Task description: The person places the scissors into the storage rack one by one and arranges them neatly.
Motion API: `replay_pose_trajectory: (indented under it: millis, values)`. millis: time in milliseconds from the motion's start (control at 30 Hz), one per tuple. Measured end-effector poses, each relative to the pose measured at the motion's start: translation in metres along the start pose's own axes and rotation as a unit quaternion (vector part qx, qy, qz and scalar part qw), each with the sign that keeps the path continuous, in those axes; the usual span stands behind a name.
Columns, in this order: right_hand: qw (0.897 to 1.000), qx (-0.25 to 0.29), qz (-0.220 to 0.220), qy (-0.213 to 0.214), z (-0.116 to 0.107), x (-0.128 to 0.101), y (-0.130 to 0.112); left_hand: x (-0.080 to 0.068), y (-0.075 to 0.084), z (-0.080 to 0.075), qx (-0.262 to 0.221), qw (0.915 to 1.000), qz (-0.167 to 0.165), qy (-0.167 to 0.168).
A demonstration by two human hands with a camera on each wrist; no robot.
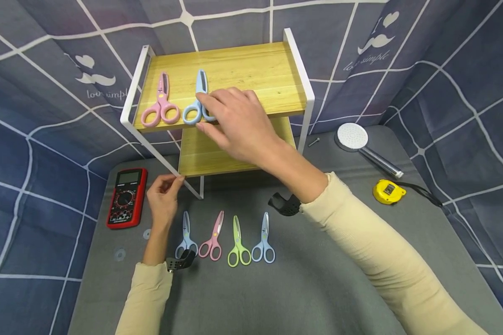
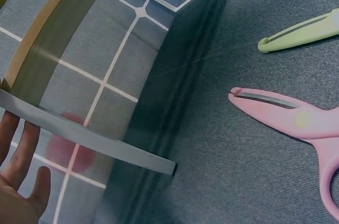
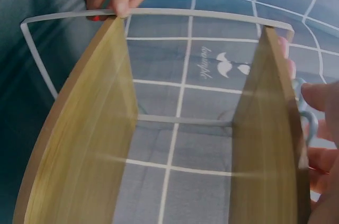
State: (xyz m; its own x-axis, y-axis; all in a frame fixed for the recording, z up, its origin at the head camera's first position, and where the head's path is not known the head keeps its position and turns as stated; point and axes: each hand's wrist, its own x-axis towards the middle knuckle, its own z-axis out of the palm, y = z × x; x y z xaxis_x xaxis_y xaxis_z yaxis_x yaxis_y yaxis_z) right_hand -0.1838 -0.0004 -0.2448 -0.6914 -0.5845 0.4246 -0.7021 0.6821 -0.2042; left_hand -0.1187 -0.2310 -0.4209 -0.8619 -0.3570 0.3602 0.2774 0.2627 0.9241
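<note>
My right hand (image 1: 243, 123) is over the front edge of the two-tier shelf's wooden top board (image 1: 243, 70). Its thumb and index finger pinch a pair of light blue scissors (image 1: 201, 83) by the handle end, with the blades pointing to the back; part of one loop is hidden. Left of them on the same board lie pink scissors (image 1: 162, 100). My left hand (image 1: 162, 195) grips the shelf's white metal frame (image 1: 155, 151) at the lower board's front left corner. In the right wrist view, the blue handle (image 3: 311, 123) shows beside the right fingers.
On the grey table before the shelf lie blue scissors (image 1: 186, 232), pink scissors (image 1: 213, 239), green scissors (image 1: 237, 242) and more blue scissors (image 1: 265, 239). A red multimeter (image 1: 127, 198) is at left. A shower head (image 1: 352, 137), a bolt (image 1: 314, 142) and a yellow tape measure (image 1: 388, 191) lie at right.
</note>
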Motion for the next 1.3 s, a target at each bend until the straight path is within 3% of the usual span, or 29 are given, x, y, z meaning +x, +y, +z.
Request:
replay_pose_trajectory:
  millis: [200, 300, 767, 1300]
  values:
    - [0.991, 0.124, -0.005, 0.043, -0.004, -0.004, 0.006, 0.0, -0.001, 0.0, -0.007, 1.0, -0.003, -0.004]
    - [0.986, 0.156, -0.008, 0.057, -0.004, -0.003, 0.008, 0.0, -0.001, 0.0, -0.006, 1.0, -0.006, -0.003]
    - [0.99, 0.124, 0.067, 0.019, -0.005, 0.008, 0.001, 0.0, -0.002, 0.0, -0.012, 0.9999, -0.008, -0.003]
    - [0.992, 0.114, 0.047, 0.032, -0.003, 0.004, 0.002, -0.001, -0.001, 0.0, -0.008, 1.0, -0.006, -0.003]
